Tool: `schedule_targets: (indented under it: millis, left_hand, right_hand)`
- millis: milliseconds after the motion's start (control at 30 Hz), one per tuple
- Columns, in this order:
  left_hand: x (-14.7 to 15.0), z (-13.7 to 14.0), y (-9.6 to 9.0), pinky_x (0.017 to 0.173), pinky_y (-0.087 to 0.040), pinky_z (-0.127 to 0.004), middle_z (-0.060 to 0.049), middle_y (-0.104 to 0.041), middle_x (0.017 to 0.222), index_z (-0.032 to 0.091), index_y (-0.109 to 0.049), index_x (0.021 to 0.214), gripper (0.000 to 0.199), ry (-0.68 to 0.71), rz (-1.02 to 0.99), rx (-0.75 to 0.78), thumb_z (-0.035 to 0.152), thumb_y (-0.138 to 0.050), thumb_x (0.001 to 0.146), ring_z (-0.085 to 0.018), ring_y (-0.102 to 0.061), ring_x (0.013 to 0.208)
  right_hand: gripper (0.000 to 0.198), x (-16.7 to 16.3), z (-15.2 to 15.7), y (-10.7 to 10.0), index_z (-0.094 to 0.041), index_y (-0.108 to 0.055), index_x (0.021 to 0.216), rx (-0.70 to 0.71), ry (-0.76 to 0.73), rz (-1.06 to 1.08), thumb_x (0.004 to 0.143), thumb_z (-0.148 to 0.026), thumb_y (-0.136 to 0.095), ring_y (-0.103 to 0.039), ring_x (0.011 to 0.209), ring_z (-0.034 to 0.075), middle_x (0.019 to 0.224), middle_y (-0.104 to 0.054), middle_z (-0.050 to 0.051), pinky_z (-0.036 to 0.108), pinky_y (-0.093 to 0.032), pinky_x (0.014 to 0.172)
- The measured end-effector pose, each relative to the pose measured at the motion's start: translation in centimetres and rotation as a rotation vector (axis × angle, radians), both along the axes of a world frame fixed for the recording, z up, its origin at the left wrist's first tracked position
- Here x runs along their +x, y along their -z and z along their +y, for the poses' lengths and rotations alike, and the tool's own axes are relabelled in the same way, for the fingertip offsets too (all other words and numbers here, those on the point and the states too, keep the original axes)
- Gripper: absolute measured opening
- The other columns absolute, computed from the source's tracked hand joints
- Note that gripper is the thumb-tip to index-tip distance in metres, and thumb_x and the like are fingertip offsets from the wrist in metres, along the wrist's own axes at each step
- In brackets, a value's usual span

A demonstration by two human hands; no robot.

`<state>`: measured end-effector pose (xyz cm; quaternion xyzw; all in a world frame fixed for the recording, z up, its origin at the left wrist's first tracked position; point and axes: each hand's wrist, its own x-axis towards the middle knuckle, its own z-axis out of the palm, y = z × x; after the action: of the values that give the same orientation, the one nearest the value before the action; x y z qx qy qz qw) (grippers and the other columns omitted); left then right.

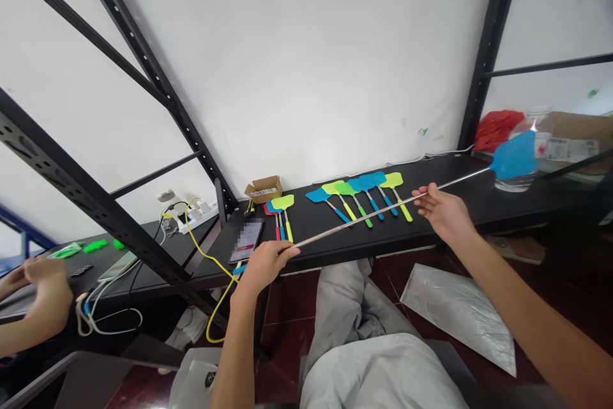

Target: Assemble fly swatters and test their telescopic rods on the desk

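Note:
A blue telescopic fly swatter (514,157) is held slantwise over the black table, its thin metal rod pulled out long. My left hand (268,262) is closed around the handle end, and a bit of blue handle shows below the fist. Farther along the rod, thumb and fingers of my right hand (443,210) pinch it short of the blue head. Beyond the rod lies a row of several shortened swatters in blue, yellow and green, among them a yellow-green swatter (394,180). Left of them, red, blue and yellow swatters (282,203) overlap near my left hand.
A phone (246,240) and small cardboard box (263,187) are at the table's left. A plastic bottle (536,118) and red bag (498,128) stand right. Black shelf posts (493,45) flank me. A silver mailer (460,307) lies below. Another person's hand (45,275) is left.

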<state>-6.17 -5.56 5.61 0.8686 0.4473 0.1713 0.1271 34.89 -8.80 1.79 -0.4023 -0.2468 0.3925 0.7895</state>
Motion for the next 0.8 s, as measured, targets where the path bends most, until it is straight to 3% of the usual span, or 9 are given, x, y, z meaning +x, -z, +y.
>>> schedule_targets:
  millis: [133,233,367,467,567,633,733,800]
  left_hand:
    - [-1.2,0.7,-0.3,0.069,-0.035,-0.028,-0.005,-0.068,0.076,0.023,-0.069,0.088,0.028,-0.196,-0.003,0.293,0.041,-0.048,0.090,-0.022,-0.059,0.073]
    - [-1.0,0.8,-0.5,0.086,-0.035,-0.036,-0.007,-0.070,0.095,0.025,-0.070,0.092,0.016,-0.296,-0.060,0.509,0.030,-0.057,0.085,-0.027,-0.060,0.092]
    - [1.5,-0.3,-0.8,0.095,-0.033,-0.041,-0.008,-0.067,0.105,0.025,-0.069,0.096,0.017,-0.272,-0.225,0.622,0.025,-0.056,0.085,-0.028,-0.056,0.103]
    - [4.0,-1.5,-0.8,0.085,-0.041,-0.033,-0.006,-0.068,0.093,0.022,-0.069,0.095,0.020,-0.133,-0.360,0.460,0.031,-0.053,0.089,-0.022,-0.059,0.089]
    - [5.8,-2.4,-0.1,0.064,-0.042,-0.025,-0.003,-0.066,0.075,0.020,-0.069,0.096,0.028,0.090,-0.338,0.031,0.042,-0.052,0.090,-0.016,-0.058,0.067]
    - [6.3,-2.3,0.7,0.059,-0.042,-0.024,-0.003,-0.066,0.071,0.018,-0.069,0.094,0.035,0.204,-0.303,-0.215,0.047,-0.052,0.089,-0.015,-0.057,0.064]
    - [6.4,-1.4,1.9,0.058,-0.043,-0.024,-0.003,-0.065,0.069,0.015,-0.067,0.102,0.042,0.182,-0.463,-0.368,0.052,-0.050,0.089,-0.014,-0.057,0.061]
    - [6.1,-0.7,2.3,0.058,-0.043,-0.023,-0.002,-0.063,0.067,0.015,-0.065,0.100,0.043,0.115,-0.638,-0.378,0.053,-0.049,0.089,-0.013,-0.055,0.058]
  right_hand:
    - [0.018,-0.7,-0.3,-0.8,-0.018,-0.068,0.079,0.039,-0.046,0.013,0.088,-0.033,-0.063,-0.066,0.067,0.013,0.088,-0.071,0.007,0.017,-0.051,0.049]
    - [0.020,-1.0,-0.2,-0.9,-0.017,-0.066,0.077,0.037,-0.082,0.069,0.091,-0.030,-0.059,-0.068,0.069,0.013,0.084,-0.071,0.007,0.017,-0.055,0.055]
    - [0.023,-2.7,0.3,-0.8,-0.019,-0.060,0.070,0.025,-0.071,0.238,0.092,-0.024,-0.057,-0.070,0.073,0.012,0.077,-0.070,0.004,0.014,-0.058,0.062]
    - [0.021,-4.6,0.5,-0.7,-0.020,-0.058,0.072,0.042,-0.092,0.346,0.093,-0.020,-0.055,-0.071,0.080,0.012,0.078,-0.070,0.003,0.015,-0.060,0.067]
    - [0.019,-6.4,0.4,-0.5,-0.020,-0.058,0.075,0.049,-0.139,0.391,0.094,-0.021,-0.054,-0.071,0.086,0.014,0.085,-0.072,0.005,0.016,-0.060,0.068]
    - [0.017,-7.4,0.3,-0.4,-0.021,-0.059,0.076,0.060,-0.169,0.402,0.092,-0.024,-0.057,-0.071,0.089,0.015,0.089,-0.073,0.005,0.016,-0.061,0.068]
    - [0.015,-8.9,-0.1,-0.1,-0.021,-0.060,0.077,0.059,-0.232,0.414,0.091,-0.026,-0.059,-0.071,0.089,0.015,0.092,-0.074,0.005,0.017,-0.061,0.068]
    - [0.017,-10.0,-0.4,0.1,-0.020,-0.061,0.077,0.050,-0.280,0.416,0.092,-0.026,-0.058,-0.071,0.088,0.015,0.095,-0.074,0.006,0.017,-0.060,0.068]
